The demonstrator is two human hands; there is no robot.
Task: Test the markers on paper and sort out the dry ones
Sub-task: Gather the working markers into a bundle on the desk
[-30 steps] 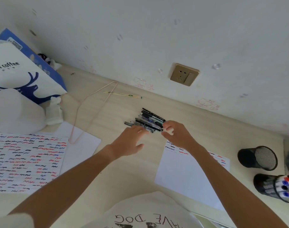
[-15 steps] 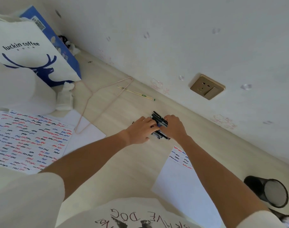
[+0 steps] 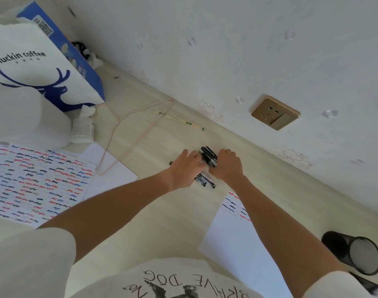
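Note:
A bundle of several black markers (image 3: 209, 156) lies on the pale wooden desk near the wall. My left hand (image 3: 185, 167) presses on it from the left and my right hand (image 3: 227, 165) clasps it from the right, so the bundle is squeezed between both hands. Marker ends (image 3: 205, 182) stick out below my hands. A white test sheet (image 3: 237, 239) with a few red, blue and black squiggles lies under my right forearm. A sheet full of squiggles (image 3: 35, 181) lies at the left.
A black mesh pen cup (image 3: 353, 252) lies on its side at the right edge. A pink wire hanger (image 3: 130, 134) and a pair of chopsticks (image 3: 177, 120) lie beyond the papers. A white and blue paper bag (image 3: 33, 65) stands at the far left.
Both hands have closed in on the spread markers and gathered them into a tight bundle. The camera view has tilted and shifted right.

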